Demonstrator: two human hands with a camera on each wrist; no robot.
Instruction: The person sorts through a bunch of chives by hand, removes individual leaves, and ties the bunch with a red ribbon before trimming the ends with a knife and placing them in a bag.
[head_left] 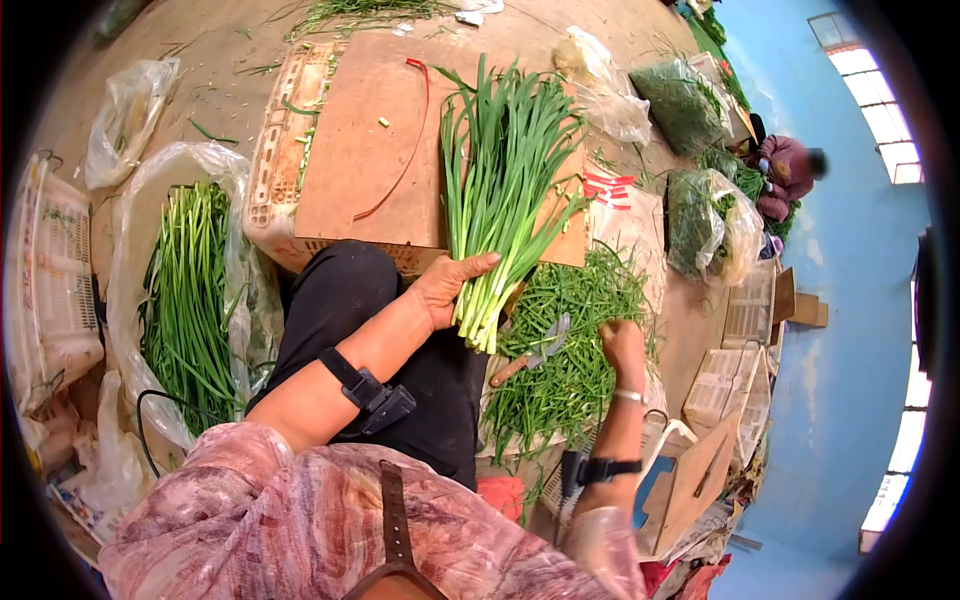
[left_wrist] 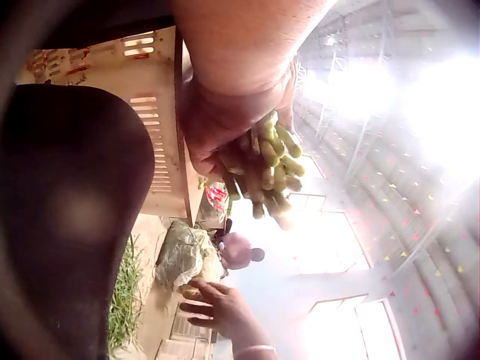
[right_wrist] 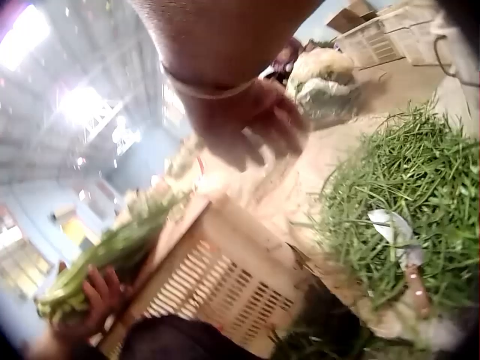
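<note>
My left hand [head_left: 440,290] grips the scallion bunch [head_left: 505,170] by its pale ends, leaves fanning toward 12 o'clock. My right hand [head_left: 622,345] hangs loose and empty; groping the trimmings [head_left: 575,290], it could catch the knife [head_left: 535,350] at its 9 o'clock.

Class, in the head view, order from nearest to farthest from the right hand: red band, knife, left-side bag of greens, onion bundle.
1. knife, just left of the right hand.
2. onion bundle, in the left hand.
3. red band, on the board.
4. bag of greens, far left.
</note>
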